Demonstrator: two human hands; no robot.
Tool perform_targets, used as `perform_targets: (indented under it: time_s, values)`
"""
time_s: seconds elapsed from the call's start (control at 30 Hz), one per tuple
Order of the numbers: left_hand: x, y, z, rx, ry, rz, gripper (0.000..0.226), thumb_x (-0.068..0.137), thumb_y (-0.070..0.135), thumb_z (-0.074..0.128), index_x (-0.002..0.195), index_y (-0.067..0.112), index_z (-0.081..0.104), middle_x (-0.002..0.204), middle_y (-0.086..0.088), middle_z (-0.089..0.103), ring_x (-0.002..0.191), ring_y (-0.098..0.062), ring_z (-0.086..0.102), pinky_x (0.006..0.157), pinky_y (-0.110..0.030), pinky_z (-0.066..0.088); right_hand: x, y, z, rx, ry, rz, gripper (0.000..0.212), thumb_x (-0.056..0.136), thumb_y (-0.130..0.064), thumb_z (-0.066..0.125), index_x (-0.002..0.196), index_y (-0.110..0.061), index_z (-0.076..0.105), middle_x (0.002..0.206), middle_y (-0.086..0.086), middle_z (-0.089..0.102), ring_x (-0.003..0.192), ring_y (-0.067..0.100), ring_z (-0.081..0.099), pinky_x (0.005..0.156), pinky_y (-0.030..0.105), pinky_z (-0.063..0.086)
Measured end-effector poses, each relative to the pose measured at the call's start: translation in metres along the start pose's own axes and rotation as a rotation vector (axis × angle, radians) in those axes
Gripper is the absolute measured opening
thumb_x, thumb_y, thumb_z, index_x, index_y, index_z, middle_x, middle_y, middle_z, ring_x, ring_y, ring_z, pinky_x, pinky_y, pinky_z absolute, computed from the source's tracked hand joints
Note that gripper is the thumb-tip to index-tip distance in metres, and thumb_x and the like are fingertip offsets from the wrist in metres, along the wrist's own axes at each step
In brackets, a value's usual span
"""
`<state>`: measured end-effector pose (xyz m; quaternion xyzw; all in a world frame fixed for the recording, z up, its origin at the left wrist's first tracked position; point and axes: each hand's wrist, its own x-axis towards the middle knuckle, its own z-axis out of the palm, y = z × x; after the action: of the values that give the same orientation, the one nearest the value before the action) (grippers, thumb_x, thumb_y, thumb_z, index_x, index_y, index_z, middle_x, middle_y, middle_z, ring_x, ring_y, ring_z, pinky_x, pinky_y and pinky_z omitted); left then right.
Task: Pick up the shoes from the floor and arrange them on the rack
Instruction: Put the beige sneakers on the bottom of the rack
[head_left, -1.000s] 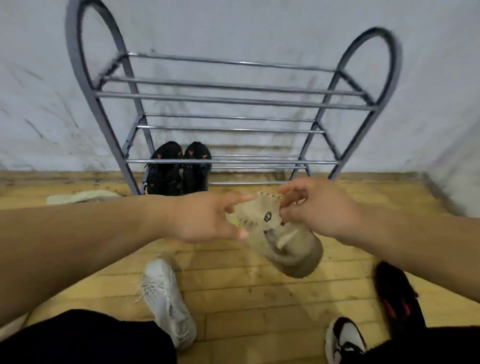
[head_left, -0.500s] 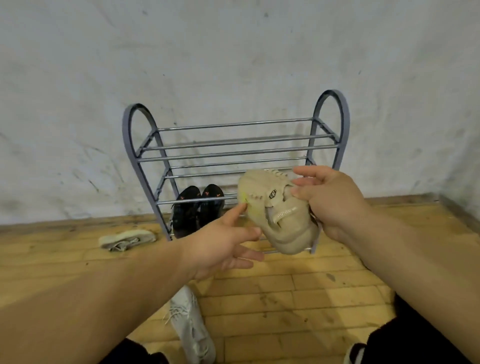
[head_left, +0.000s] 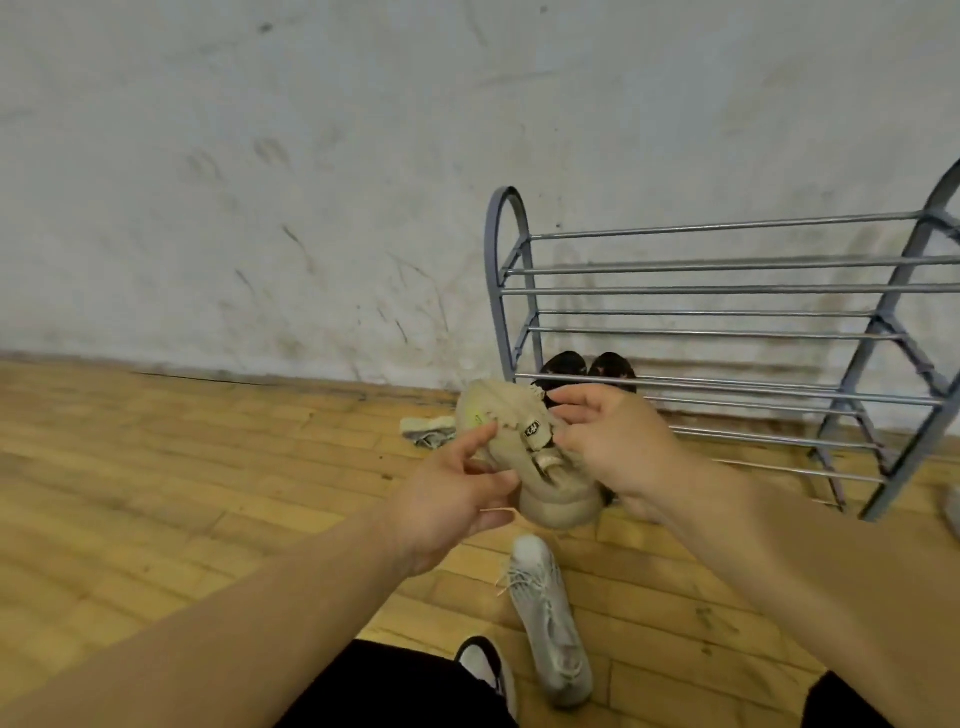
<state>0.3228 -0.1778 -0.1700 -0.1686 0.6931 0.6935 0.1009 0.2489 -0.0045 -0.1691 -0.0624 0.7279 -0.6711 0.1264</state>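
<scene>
Progress: black pair (head_left: 563, 365) racked, tan shoe (head_left: 501, 410) pinched in left grip (head_left: 457, 499) and right grip (head_left: 608, 439), white shoe (head_left: 548, 623) unracked.

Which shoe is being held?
The beige shoe, between left hand and right hand; the white sneaker lies on the floor, the black pair on the rack.

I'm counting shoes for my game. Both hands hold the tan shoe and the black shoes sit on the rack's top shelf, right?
Not quite. The head view shows the black shoes low in the rack, behind its lower bars, not on the top shelf. The left hand and right hand do both hold the tan shoe.
</scene>
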Motion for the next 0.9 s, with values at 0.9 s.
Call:
perform_targets:
  time_s: [0.9]
  values:
    - [0.024, 0.001, -0.164, 0.178, 0.067, 0.018, 0.062, 0.099, 0.011, 0.067, 0.154, 0.029, 0.045, 0.116, -0.005, 0.068, 0.101, -0.018, 0.074, 0.086, -0.034, 0.058, 0.041, 0.029, 0.114, 0.35, -0.387, 0.302, 0.065, 0.097, 0.002, 0.064, 0.149, -0.034, 0.05, 0.133, 0.004, 0.069, 0.117, 0.025, 0.066, 0.091, 0.036, 0.055]
